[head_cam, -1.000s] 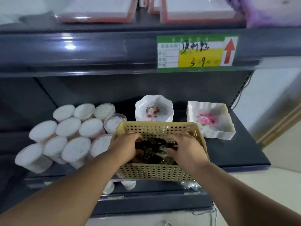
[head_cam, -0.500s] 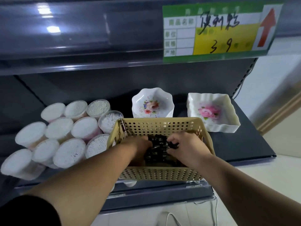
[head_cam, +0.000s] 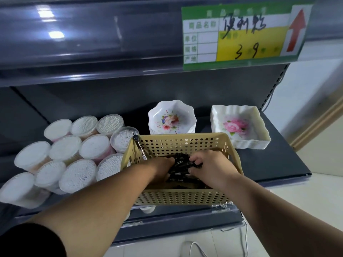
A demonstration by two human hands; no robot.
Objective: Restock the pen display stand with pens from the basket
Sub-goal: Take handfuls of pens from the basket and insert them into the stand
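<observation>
A beige perforated basket (head_cam: pixel 181 197) stands on the dark shelf, at its front edge. Inside lies a bundle of black pens (head_cam: pixel 181 168). Both my hands reach down into the basket. My left hand (head_cam: pixel 160 168) grips the bundle from the left, its fingers hidden behind the pens. From the right, my right hand (head_cam: pixel 211 167) curls its fingers round the same bundle. One single pen (head_cam: pixel 139 148) leans against the basket's left wall, sticking up over the rim. No pen display stand is in view.
Several round tubs of cotton swabs (head_cam: pixel 78 175) lie stacked left of the basket. A stack of flowered bowls (head_cam: pixel 171 117) and a square flowered dish (head_cam: pixel 239 127) stand behind it. An upper shelf with a price tag (head_cam: pixel 239 34) hangs overhead.
The view has dropped and moved closer to the shelf. Both hands have closed in towards each other on the pens, gathering them into a tighter bundle.
</observation>
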